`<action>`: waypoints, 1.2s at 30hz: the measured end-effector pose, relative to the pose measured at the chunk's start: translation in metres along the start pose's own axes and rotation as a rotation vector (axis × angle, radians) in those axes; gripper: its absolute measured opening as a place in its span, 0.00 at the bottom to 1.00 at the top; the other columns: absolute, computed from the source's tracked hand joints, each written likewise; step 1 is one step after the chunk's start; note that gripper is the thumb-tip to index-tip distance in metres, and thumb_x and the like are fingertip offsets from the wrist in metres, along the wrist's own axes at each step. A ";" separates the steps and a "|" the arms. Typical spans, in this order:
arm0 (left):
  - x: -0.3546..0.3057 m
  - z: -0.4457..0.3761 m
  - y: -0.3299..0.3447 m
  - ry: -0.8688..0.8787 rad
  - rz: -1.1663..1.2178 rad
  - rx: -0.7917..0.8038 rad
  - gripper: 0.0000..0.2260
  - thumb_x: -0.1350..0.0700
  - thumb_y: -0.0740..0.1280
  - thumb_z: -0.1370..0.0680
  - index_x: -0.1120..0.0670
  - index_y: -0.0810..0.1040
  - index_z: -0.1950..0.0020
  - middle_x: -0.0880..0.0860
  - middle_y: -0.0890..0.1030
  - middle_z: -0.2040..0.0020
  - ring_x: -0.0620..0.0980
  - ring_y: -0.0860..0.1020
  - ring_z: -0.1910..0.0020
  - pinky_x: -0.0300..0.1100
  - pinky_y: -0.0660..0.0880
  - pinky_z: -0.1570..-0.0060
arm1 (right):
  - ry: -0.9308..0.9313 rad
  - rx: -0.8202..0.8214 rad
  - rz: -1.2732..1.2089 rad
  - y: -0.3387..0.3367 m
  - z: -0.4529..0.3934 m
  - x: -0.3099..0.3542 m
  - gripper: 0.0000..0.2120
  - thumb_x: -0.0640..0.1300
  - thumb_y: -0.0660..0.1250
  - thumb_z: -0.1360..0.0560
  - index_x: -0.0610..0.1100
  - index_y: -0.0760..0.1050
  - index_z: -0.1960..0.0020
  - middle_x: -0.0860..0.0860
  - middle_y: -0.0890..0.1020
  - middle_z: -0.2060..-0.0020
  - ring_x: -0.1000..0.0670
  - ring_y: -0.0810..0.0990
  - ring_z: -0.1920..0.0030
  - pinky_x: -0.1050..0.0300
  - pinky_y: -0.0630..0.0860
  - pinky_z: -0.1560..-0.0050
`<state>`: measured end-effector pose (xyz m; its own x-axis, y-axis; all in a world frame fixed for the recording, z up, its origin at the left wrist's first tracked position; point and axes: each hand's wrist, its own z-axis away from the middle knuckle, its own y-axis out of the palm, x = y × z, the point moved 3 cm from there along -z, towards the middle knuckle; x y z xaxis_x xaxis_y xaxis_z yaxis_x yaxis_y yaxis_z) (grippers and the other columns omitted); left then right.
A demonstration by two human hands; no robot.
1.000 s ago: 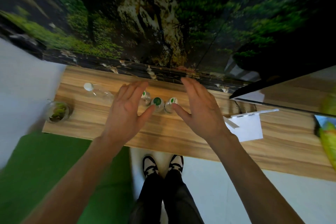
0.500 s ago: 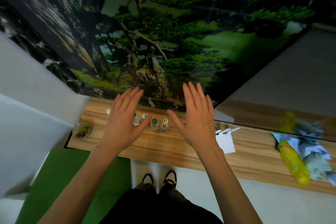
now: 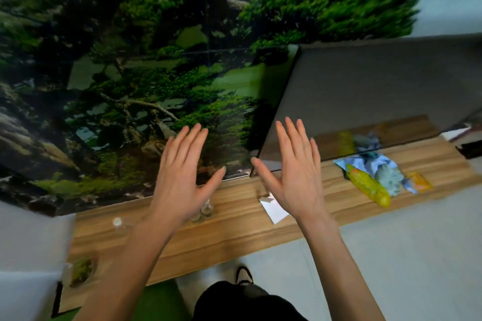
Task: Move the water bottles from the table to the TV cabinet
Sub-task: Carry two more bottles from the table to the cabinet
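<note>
Nearest me, the dark trousers and one shoe (image 3: 243, 274) show at the bottom edge, where half a second ago I saw both shoes; the view has tipped up and swung right since then. My left hand (image 3: 180, 177) and right hand (image 3: 297, 174) are both raised above the wooden surface (image 3: 234, 232) with fingers straight and spread, holding nothing, just as they were earlier, though they now sit higher against the backdrop. The water bottles (image 3: 203, 212) stand on the surface under my left palm; only two blurred clear bodies peek out below the hand, and I cannot count the rest, whereas before the green caps showed plainly between my hands. One more bottle with a white cap (image 3: 117, 221) lies to the left, faint and hard to trace. A small glass jar of greenery (image 3: 82, 270) sits near the left end, smeared by motion. The white paper (image 3: 273, 210) is half covered by my right wrist. Farther right lie a yellow packet (image 3: 369, 187) and crumpled blue wrapping (image 3: 383, 169), now fully in view. Behind everything the forest picture (image 3: 156, 60) and a dark TV screen (image 3: 365, 101) fill the frame, both blurred.
</note>
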<state>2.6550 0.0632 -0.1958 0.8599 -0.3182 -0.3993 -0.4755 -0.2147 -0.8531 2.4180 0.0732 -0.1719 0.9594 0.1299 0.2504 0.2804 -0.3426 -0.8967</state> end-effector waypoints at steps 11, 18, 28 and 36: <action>-0.157 -0.043 0.050 0.471 0.299 0.058 0.34 0.40 0.64 0.19 0.55 0.63 0.18 0.50 0.63 0.17 0.51 0.58 0.17 0.58 0.58 0.20 | 0.511 -0.186 0.228 -0.109 0.109 -0.106 0.38 0.69 0.55 0.21 0.49 0.56 0.18 0.51 0.59 0.18 0.49 0.50 0.17 0.40 0.56 0.20; -0.302 -0.041 0.077 0.737 0.437 0.140 0.33 0.39 0.62 0.19 0.58 0.65 0.20 0.53 0.66 0.19 0.54 0.62 0.18 0.58 0.57 0.19 | 0.817 -0.314 0.342 -0.191 0.207 -0.171 0.37 0.71 0.54 0.21 0.54 0.57 0.18 0.54 0.58 0.18 0.50 0.50 0.17 0.41 0.53 0.19; -0.516 0.014 0.136 1.027 0.598 0.193 0.33 0.40 0.64 0.19 0.57 0.65 0.20 0.52 0.66 0.19 0.52 0.62 0.18 0.45 0.52 0.18 | 1.149 -0.474 0.439 -0.293 0.352 -0.267 0.38 0.70 0.54 0.22 0.51 0.57 0.18 0.53 0.58 0.18 0.51 0.50 0.17 0.42 0.52 0.19; -0.676 0.072 0.184 1.208 0.715 0.198 0.33 0.40 0.63 0.18 0.60 0.66 0.21 0.56 0.68 0.20 0.56 0.63 0.19 0.54 0.60 0.20 | 1.334 -0.568 0.546 -0.370 0.465 -0.339 0.38 0.69 0.57 0.20 0.50 0.54 0.17 0.53 0.56 0.17 0.52 0.46 0.17 0.46 0.47 0.18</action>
<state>1.9994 0.3056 -0.1073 -0.2849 -0.9050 -0.3159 -0.6133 0.4254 -0.6655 1.9752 0.5890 -0.0948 0.1892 -0.9136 0.3600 -0.4229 -0.4067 -0.8098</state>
